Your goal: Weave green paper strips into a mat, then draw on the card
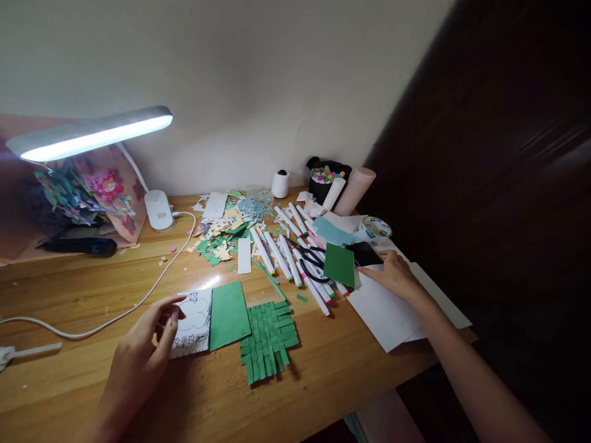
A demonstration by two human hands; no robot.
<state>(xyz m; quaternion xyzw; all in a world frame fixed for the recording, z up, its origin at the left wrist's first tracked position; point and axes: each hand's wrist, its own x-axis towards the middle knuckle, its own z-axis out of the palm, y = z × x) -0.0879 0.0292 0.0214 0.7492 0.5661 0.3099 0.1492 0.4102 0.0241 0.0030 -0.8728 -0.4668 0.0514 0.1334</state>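
My left hand (145, 344) rests over a small white page with black line drawings (194, 317), its fingers bent and thumb apart, gripping nothing. That page adjoins a plain green card panel (229, 315), like an opened booklet. Right of it lies a woven mat of green paper strips (268, 338). My right hand (392, 275) reaches to a flat black phone-like object (364, 253), thumb along its near edge and fingers at its far edge. A small green card (339, 264) partly covers its left end. White paper sheets (385, 311) lie underneath.
White markers (279, 256) and black-handled scissors (314, 264) lie mid-table beside paper scraps (221, 237). Behind stand a thread spool (279, 184), a black marker holder (316, 191) and a pink roll (355, 191). A tape roll (373, 229) sits right. A lit lamp (96, 135) overhangs the left.
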